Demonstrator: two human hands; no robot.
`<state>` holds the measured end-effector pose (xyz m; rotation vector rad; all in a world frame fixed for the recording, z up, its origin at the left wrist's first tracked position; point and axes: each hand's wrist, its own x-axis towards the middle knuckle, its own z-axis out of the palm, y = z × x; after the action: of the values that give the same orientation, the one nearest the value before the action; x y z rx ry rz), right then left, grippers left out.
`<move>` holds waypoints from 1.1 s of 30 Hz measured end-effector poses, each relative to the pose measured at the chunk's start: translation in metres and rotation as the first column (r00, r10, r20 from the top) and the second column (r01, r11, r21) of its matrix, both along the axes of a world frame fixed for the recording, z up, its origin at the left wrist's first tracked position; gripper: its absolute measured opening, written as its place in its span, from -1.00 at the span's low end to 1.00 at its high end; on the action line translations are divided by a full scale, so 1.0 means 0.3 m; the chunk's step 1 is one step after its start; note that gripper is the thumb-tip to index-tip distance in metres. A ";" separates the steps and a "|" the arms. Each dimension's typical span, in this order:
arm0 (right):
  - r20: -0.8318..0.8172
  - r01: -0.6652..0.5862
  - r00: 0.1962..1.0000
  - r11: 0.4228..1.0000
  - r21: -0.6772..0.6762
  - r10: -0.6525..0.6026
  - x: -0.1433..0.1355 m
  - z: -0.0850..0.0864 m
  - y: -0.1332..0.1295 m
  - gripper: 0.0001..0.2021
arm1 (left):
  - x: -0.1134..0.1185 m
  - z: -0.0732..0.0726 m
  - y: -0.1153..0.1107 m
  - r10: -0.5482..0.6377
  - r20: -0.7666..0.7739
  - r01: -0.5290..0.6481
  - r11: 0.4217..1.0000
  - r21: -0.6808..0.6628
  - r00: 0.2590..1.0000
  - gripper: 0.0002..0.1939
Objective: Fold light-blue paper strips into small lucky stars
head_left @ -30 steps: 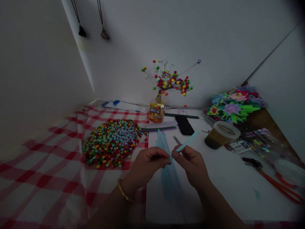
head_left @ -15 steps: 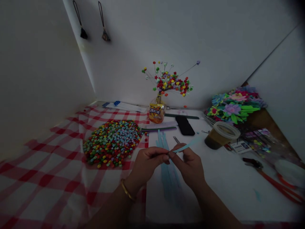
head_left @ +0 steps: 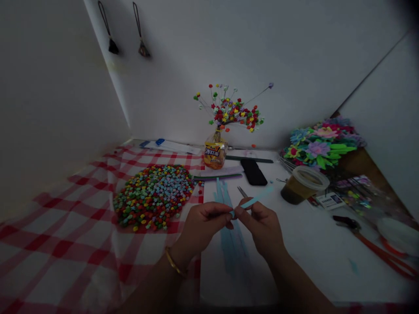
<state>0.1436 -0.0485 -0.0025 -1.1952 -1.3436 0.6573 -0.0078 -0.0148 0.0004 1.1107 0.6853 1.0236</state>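
My left hand (head_left: 204,220), with a gold bangle at its wrist, pinches the near end of a light blue paper strip (head_left: 250,202). A small blue fold of it shows at the fingertips. My right hand (head_left: 260,220) grips the same strip close by, and its free end sticks out to the upper right. More light blue paper strips (head_left: 229,244) lie on the white table surface beneath both hands. Metal tips of a tool (head_left: 241,192) show just behind my right hand; the rest is hidden. Left of my hands is a heap of colourful folded paper stars (head_left: 155,196).
A bottle (head_left: 215,152) holds wire-stemmed stars at the back. Near it lie a black phone (head_left: 254,172) and a lidded tub of brown liquid (head_left: 303,185). Fuzzy flowers (head_left: 321,144) and orange-handled pruners (head_left: 376,248) are at right. A red-checked cloth (head_left: 59,248) covers the left side.
My fingertips have moved slightly apart, and a small blue fold of the strip now shows between them. The strip's free end has tilted a little. The view has shifted slightly.
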 end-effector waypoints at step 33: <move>0.459 -0.107 0.878 0.882 0.459 -0.132 0.008 0.025 0.001 -0.87 | -0.006 -0.007 -0.005 -0.184 0.121 0.193 0.979 -0.072 0.976 -0.85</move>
<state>0.1459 -0.0484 0.0051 -0.9863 -1.7823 -0.0134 -0.0095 -0.0162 -0.0019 1.0163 0.5159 0.8806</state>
